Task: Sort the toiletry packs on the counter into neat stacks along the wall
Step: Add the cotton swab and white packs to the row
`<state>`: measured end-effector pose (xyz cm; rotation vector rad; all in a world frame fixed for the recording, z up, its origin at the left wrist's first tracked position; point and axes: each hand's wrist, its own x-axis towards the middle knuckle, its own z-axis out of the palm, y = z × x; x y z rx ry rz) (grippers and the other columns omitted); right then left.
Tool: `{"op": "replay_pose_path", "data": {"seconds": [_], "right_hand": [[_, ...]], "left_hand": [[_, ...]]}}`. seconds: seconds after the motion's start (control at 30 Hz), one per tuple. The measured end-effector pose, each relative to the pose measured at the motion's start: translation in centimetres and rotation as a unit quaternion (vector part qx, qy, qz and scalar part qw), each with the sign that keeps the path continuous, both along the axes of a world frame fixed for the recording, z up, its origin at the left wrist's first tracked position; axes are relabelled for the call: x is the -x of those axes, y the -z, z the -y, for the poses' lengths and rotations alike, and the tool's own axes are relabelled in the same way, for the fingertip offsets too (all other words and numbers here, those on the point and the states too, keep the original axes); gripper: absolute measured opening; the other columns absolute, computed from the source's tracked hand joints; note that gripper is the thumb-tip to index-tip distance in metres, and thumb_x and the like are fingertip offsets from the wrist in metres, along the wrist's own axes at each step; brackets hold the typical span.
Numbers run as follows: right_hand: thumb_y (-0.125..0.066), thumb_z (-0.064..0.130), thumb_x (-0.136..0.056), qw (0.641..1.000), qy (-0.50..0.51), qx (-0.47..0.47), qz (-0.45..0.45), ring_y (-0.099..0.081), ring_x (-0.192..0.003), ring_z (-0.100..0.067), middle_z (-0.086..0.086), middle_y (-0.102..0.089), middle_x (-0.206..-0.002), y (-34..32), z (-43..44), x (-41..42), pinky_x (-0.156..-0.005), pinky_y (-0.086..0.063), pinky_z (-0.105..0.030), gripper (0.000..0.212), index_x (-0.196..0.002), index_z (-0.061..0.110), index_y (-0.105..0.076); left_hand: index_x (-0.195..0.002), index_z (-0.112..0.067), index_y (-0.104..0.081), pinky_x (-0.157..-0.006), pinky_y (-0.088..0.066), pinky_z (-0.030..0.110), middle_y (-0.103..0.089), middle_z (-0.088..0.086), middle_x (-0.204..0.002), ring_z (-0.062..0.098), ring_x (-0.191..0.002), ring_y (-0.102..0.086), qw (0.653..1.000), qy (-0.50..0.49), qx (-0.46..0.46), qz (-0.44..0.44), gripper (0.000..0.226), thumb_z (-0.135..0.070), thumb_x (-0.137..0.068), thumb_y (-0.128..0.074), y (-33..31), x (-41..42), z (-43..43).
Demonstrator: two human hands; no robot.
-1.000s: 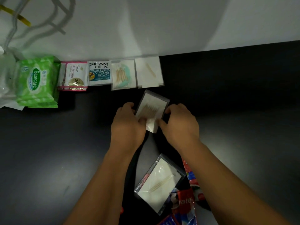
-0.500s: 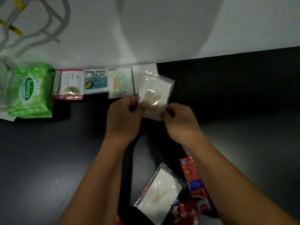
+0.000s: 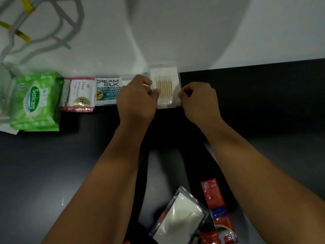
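Moved up against the wall point(image 3: 175, 32), cotton-swab pack point(image 3: 165, 88) points toward 12 o'clock, pinched by left hand point(image 3: 136, 101) at 9, right hand point(image 3: 199, 101) at 3.

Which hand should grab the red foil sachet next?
Right, likely. The red foil sachet lies beside the right forearm, beyond the clear plastic pack with a white card from the left. Both the right hand and the left hand pinch the clear cotton-swab pack at the wall.
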<state>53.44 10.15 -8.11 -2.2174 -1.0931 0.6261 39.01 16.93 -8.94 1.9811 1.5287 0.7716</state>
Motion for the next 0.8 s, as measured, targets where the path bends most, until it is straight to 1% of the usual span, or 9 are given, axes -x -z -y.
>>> {"op": "replay_pose_path", "data": {"seconds": [0.1,0.17,0.23,0.3,0.4,0.57,0.63,0.7,0.8], "right_hand": [[-0.06,0.028,-0.096,0.998,-0.02,0.033,0.043,-0.064,-0.081,-0.011,0.003,-0.068,-0.095,0.9,-0.9,-0.2,-0.073,-0.054,-0.027,0.014,-0.104,0.02,-0.069],[-0.058,0.03,-0.096,0.996,-0.041,0.042,0.072,-0.062,-0.083,-0.013,0.001,-0.066,-0.099,1.4,-1.2,-0.1,-0.071,-0.05,-0.027,0.018,-0.106,0.018,-0.066],[-0.057,0.032,-0.097,0.993,-0.05,0.04,0.094,-0.06,-0.086,-0.015,-0.002,-0.062,-0.107,2.0,-1.3,0.2,-0.073,-0.049,-0.028,0.022,-0.108,0.015,-0.065],[-0.055,0.033,-0.098,0.991,-0.063,0.04,0.107,-0.059,-0.089,-0.016,-0.004,-0.058,-0.111,2.2,-1.2,0.2,-0.074,-0.05,-0.028,0.024,-0.108,0.014,-0.065],[-0.052,0.032,-0.098,0.992,-0.073,0.038,0.099,-0.057,-0.085,-0.014,-0.004,-0.061,-0.107,1.9,-0.4,0.1,-0.069,-0.042,-0.025,0.023,-0.104,0.013,-0.064],[-0.055,0.029,-0.096,0.996,-0.054,-0.022,0.063,-0.058,-0.098,-0.012,0.001,-0.059,-0.114,0.3,3.8,1.8,-0.078,-0.043,-0.023,0.027,-0.12,0.018,-0.062],[-0.057,0.029,-0.095,0.996,-0.08,-0.022,0.044,-0.056,-0.1,-0.013,0.001,-0.056,-0.117,-0.2,6.3,3.0,-0.082,-0.042,-0.023,0.029,-0.122,0.018,-0.061],[-0.062,0.026,-0.092,0.992,-0.112,-0.028,0.048,-0.058,-0.103,-0.018,-0.004,-0.057,-0.12,-0.2,9.1,4.3,-0.086,-0.047,-0.027,0.033,-0.123,0.016,-0.062],[-0.069,0.023,-0.087,0.988,-0.141,-0.038,0.049,-0.062,-0.099,-0.023,-0.007,-0.06,-0.117,-0.3,13.1,5.8,-0.086,-0.053,-0.035,0.035,-0.121,0.014,-0.066]], "left_hand": [[-0.108,-0.025,-0.069,-0.09,-0.048,0.041,-0.075,-0.003,-0.093,0.028,-0.1,-0.063,0.995,-0.003,-0.042,-0.085,0.024,-0.035,-0.086,-0.069,1.1,-0.4,-0.8],[-0.113,-0.028,-0.068,-0.088,-0.039,0.038,-0.074,-0.004,-0.102,0.03,-0.106,-0.057,0.988,-0.012,-0.057,-0.143,0.026,-0.036,-0.088,-0.066,1.5,-0.6,-1.0],[-0.115,-0.028,-0.068,-0.085,-0.037,0.037,-0.071,-0.002,-0.109,0.03,-0.107,-0.055,0.983,-0.006,-0.062,-0.173,0.028,-0.038,-0.089,-0.065,1.7,-0.6,-1.0],[-0.116,-0.027,-0.069,-0.086,-0.039,0.038,-0.069,0.001,-0.111,0.03,-0.107,-0.055,0.985,0.003,-0.061,-0.162,0.03,-0.04,-0.089,-0.065,1.7,-0.3,-1.0],[-0.112,-0.021,-0.069,-0.085,-0.042,0.038,-0.069,0.004,-0.104,0.031,-0.102,-0.059,0.992,0.01,-0.079,-0.102,0.032,-0.041,-0.087,-0.064,1.3,0.4,-0.4],[-0.1,-0.013,-0.07,-0.079,-0.045,0.031,-0.067,0.004,-0.088,0.023,-0.083,-0.063,0.989,0.045,-0.14,-0.018,0.024,-0.032,-0.086,-0.067,0.4,2.9,3.9],[-0.1,-0.015,-0.071,-0.082,-0.052,0.036,-0.064,-0.002,-0.087,0.02,-0.081,-0.063,0.996,0.044,-0.083,0.0,0.021,-0.03,-0.086,-0.069,-0.2,3.8,6.3],[-0.101,-0.019,-0.071,-0.085,-0.053,0.039,-0.063,-0.007,-0.088,0.015,-0.082,-0.064,0.999,0.038,-0.026,0.013,0.019,-0.031,-0.086,-0.07,-0.6,4.7,8.7],[-0.103,-0.019,-0.072,-0.08,-0.052,0.025,-0.067,-0.003,-0.093,0.006,-0.079,-0.061,0.997,0.077,-0.022,0.007,0.019,-0.028,-0.086,-0.071,-1.2,6.3,12.4]]}}
